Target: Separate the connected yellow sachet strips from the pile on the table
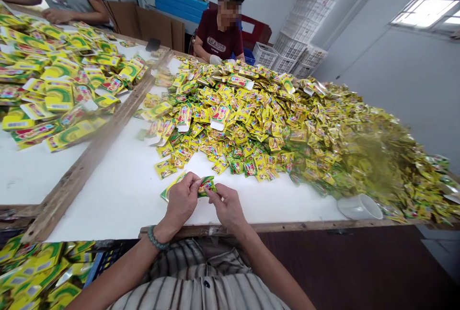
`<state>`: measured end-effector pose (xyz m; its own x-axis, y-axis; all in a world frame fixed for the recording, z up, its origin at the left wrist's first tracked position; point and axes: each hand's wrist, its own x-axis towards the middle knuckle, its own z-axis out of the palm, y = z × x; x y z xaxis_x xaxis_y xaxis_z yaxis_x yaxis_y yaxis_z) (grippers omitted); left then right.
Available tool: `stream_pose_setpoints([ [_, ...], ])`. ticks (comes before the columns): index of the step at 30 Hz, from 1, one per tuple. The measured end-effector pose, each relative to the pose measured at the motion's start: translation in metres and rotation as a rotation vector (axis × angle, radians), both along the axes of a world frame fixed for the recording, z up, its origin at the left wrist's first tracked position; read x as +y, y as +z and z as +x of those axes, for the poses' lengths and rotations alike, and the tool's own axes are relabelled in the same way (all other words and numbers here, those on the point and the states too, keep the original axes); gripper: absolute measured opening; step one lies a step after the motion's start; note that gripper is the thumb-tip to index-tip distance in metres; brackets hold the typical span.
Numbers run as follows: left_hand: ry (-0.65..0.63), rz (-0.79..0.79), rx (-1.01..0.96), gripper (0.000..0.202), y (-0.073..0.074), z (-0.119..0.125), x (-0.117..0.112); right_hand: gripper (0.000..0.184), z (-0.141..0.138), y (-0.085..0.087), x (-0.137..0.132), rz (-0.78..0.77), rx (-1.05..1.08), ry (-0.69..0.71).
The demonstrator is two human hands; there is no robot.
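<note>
My left hand (183, 200) and my right hand (227, 207) meet at the near edge of the white table (118, 190). Both pinch a small yellow and green sachet (207, 185) between the fingertips. Under my left hand lies a larger yellow and green packet (168, 189), partly hidden by the fingers. A big heap of small yellow sachets (273, 123) fills the table just beyond my hands.
A white cup (359, 207) lies on its side at the right near edge. Larger yellow packets (57, 85) cover the left table beyond a wooden rail (89, 156). One person sits at the far end, another stands at top left. More packets fill a crate (36, 271) at bottom left.
</note>
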<state>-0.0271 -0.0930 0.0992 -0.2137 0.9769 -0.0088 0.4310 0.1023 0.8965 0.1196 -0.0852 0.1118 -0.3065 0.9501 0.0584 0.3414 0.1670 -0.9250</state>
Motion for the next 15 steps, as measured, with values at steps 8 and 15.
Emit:
stream_pose_setpoints([
  [8,0.004,0.025,-0.253,0.027,0.000,-0.008,0.004,0.036,-0.005,-0.007,-0.007,-0.370,0.347,0.002],
  [15,-0.093,0.125,0.309,0.021,0.011,-0.011,0.008,0.037,-0.001,-0.015,0.004,-0.468,0.431,-0.106],
])
